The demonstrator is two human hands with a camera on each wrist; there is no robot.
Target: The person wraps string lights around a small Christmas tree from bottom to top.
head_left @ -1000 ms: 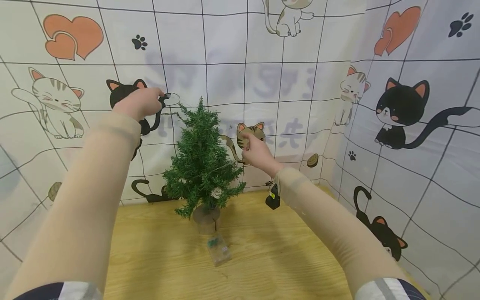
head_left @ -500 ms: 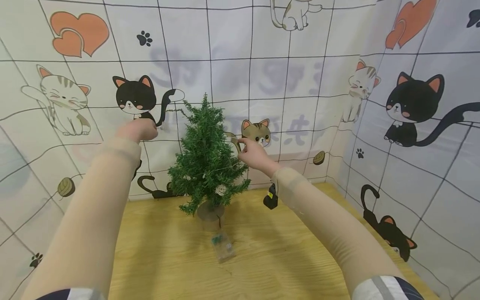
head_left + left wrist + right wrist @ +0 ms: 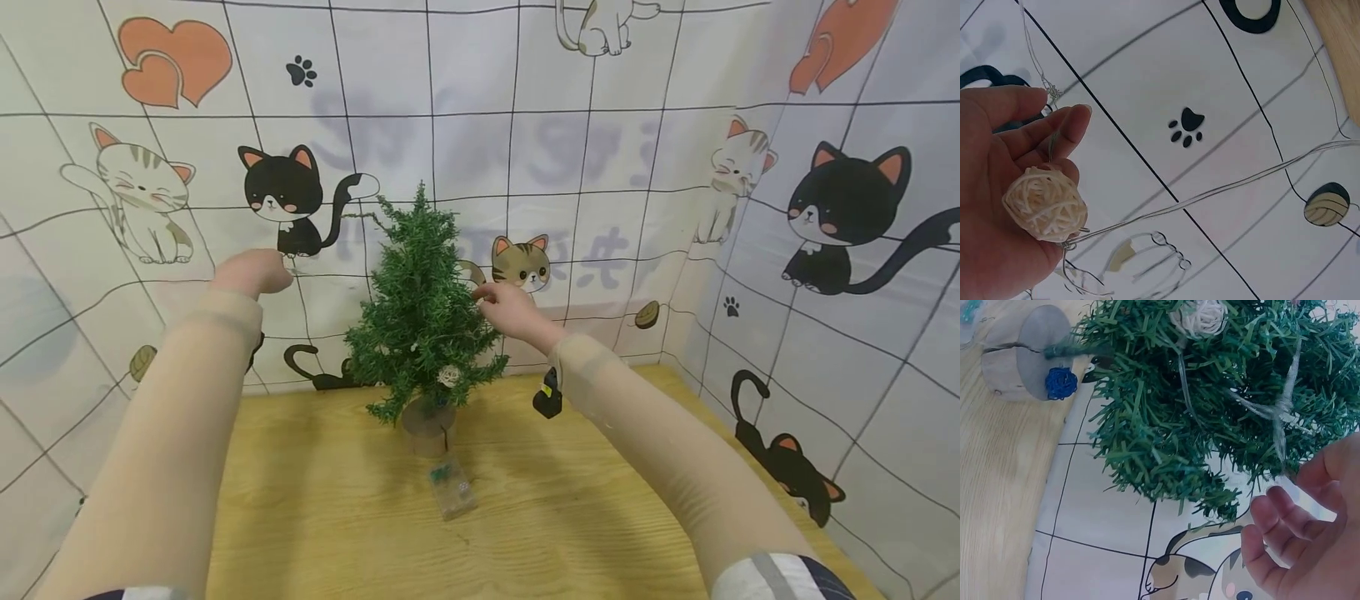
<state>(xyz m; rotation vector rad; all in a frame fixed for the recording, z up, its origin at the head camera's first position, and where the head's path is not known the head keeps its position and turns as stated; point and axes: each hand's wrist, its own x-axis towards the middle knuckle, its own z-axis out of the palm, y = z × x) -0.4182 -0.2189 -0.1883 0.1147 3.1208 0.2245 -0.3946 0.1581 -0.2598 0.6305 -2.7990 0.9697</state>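
A small green artificial Christmas tree (image 3: 423, 308) stands upright in a round grey base. My left hand (image 3: 252, 272), left of the tree, pinches a thin clear light-string wire (image 3: 1241, 184). Against its palm lies a cream rattan ball (image 3: 1046, 203), and strands run off from the hand. My right hand (image 3: 517, 315) is at the tree's right side. Its thumb and forefinger pinch a clear wire (image 3: 1280, 434) beside the branches. A white rattan ball (image 3: 1200, 317) and a blue rattan ball (image 3: 1061, 384) hang low on the tree.
A clear battery box (image 3: 452, 490) lies on the wooden table (image 3: 337, 508) in front of the tree base. Cloth (image 3: 465, 75) printed with cats hangs close behind and at the right. A small black object (image 3: 547, 400) sits near my right wrist.
My left hand has come down and slightly left, away from beside the treetop. The right hand has moved a little closer to the branches. The head view has shifted slightly.
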